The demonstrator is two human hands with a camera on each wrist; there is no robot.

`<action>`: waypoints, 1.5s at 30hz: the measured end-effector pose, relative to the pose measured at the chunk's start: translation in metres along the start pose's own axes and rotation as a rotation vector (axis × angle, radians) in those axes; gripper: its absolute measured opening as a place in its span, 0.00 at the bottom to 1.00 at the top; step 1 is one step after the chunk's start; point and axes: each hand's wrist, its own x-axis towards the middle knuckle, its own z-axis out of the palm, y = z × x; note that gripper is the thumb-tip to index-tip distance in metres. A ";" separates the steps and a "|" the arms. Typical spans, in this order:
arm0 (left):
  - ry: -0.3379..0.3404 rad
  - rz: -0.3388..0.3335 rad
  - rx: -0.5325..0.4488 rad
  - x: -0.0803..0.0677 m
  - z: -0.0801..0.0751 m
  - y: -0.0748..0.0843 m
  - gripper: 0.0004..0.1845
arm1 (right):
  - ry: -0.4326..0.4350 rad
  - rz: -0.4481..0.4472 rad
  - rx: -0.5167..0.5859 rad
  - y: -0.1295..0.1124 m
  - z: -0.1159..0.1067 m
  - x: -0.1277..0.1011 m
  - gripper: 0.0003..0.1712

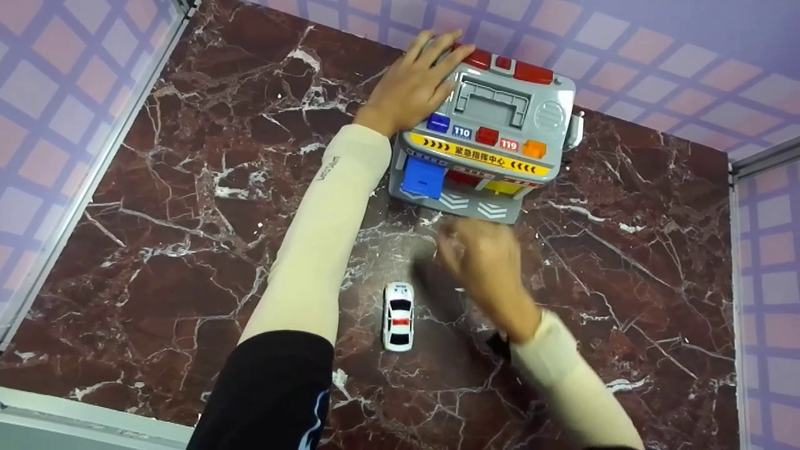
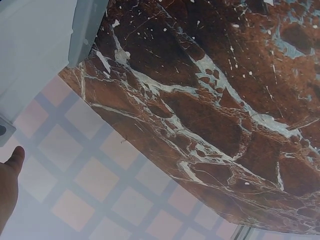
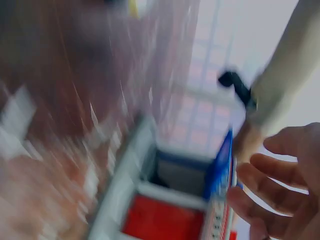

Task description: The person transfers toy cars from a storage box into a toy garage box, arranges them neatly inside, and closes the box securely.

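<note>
A grey toy garage [image 1: 500, 134] with red roof pieces stands near the back wall. My left hand [image 1: 415, 84] rests on its upper left side, fingers extended toward the red part. At the garage front, the blue door [image 1: 423, 177] is swung up over its bay; the red door [image 3: 162, 217] is down in the right wrist view. My right hand [image 1: 484, 253], blurred, is just in front of the garage ramp, its fingers loosely bent with nothing between them. Below it, a white toy car [image 1: 399, 317] with a red roof bar sits on the table, its nose toward the garage.
The marbled dark red table [image 1: 187, 250] runs out to checkered panels [image 1: 662, 56] at the back and sides. Blue, red and orange buttons [image 1: 534, 149] line the garage's front top edge. A light-coloured handle-like part [image 1: 576, 130] sticks out on its right.
</note>
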 end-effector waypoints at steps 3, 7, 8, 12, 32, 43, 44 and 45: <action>-0.020 -0.005 0.009 0.001 0.000 0.001 0.28 | -0.161 -0.010 0.102 -0.011 0.004 -0.032 0.08; -0.041 -0.009 0.016 0.001 0.000 0.001 0.28 | -0.324 0.005 0.163 -0.026 0.007 -0.064 0.07; -0.041 -0.008 0.017 0.001 0.000 0.001 0.28 | -0.347 0.017 0.153 -0.031 0.006 -0.070 0.08; -0.027 0.000 0.025 0.001 -0.001 -0.001 0.28 | -0.414 0.148 -0.034 -0.052 0.006 -0.081 0.25; -0.031 -0.019 0.015 0.001 0.000 0.000 0.29 | -0.626 0.407 -0.297 -0.094 0.036 -0.097 0.38; -0.032 -0.020 0.013 0.001 -0.001 0.000 0.28 | -0.609 0.415 -0.313 -0.098 0.038 -0.096 0.37; -0.031 -0.018 0.014 0.001 -0.001 0.000 0.28 | -0.605 0.419 -0.306 -0.098 0.038 -0.096 0.36; -0.031 -0.015 0.013 0.001 -0.001 0.000 0.29 | -0.601 0.424 -0.297 -0.099 0.038 -0.096 0.36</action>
